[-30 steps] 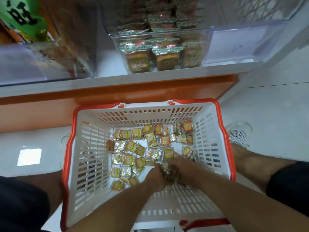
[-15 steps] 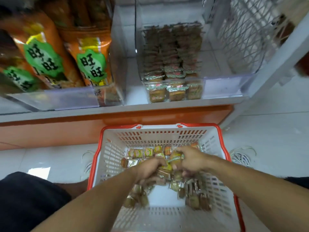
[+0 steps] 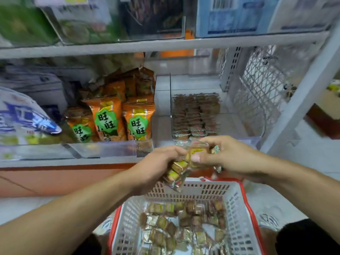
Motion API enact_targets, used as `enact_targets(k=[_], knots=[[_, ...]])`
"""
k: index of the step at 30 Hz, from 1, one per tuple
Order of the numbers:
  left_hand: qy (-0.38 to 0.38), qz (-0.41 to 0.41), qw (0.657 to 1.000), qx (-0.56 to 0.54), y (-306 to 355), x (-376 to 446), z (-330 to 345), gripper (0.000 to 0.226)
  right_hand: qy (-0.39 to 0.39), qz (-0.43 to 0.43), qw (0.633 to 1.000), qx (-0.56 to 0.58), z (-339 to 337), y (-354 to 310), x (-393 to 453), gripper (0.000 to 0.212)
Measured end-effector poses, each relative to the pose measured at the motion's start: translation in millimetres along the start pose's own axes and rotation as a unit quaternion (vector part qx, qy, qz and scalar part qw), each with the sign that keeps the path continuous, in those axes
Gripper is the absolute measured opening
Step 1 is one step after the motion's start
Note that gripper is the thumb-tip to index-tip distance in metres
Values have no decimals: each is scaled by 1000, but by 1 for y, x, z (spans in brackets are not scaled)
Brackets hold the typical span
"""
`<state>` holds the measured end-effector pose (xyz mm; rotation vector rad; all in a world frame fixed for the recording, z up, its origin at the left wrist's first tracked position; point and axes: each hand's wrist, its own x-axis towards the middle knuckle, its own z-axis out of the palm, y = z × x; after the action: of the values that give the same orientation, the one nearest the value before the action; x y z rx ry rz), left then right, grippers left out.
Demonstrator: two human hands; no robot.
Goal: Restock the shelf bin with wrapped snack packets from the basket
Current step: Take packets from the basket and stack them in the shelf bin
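Above the basket [image 3: 237,208], in the head view, we hold a clump of packets [image 3: 176,168] between both hands, in front of the shelf's lip. Our left hand [image 3: 158,162] curls round a stack of several packets, some slipping low out of the palm toward the basket's far rim. Our right hand [image 3: 226,157] pinches one packet on top with thumb and fingers, and a few more poke out past its knuckles; blur makes the count there uncertain. The bin [image 3: 244,126], a clear tray on the shelf just beyond our hands, has rows of the same packets along its left side and bare floor to the right. Many more packets lie loose in the basket below. Orange bags [image 3: 138,124] stand in the next bin to the left.

We judge the load is on its way to the bin and not yet over it. The main risk is the low packets in the left hand: they look loosely held and could drop as we reach forward. Catching the bin's front wall could also knock packets loose.
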<state>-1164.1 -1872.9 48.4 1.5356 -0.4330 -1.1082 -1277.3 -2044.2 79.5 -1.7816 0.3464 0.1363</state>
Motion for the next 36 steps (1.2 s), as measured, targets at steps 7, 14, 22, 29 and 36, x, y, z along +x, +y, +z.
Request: enact_targets(k=[7, 14, 22, 29, 36], knots=[[2, 45, 998, -36, 20, 2, -5, 46, 63, -41, 996, 46, -7, -14, 18, 38], [22, 61, 993, -95, 21, 2, -6, 30, 111, -31, 979, 168, -14, -15, 28, 17], [32, 58, 992, -106, 15, 1, -6, 29, 55, 20, 973, 223, -25, -24, 24, 27], [31, 54, 994, -90, 13, -2, -4, 29, 25, 19, 986, 163, -20, -20, 19, 39], [-15, 51, 997, -61, 15, -5, -3, 43, -35, 33, 986, 161, -24, -20, 16, 27]])
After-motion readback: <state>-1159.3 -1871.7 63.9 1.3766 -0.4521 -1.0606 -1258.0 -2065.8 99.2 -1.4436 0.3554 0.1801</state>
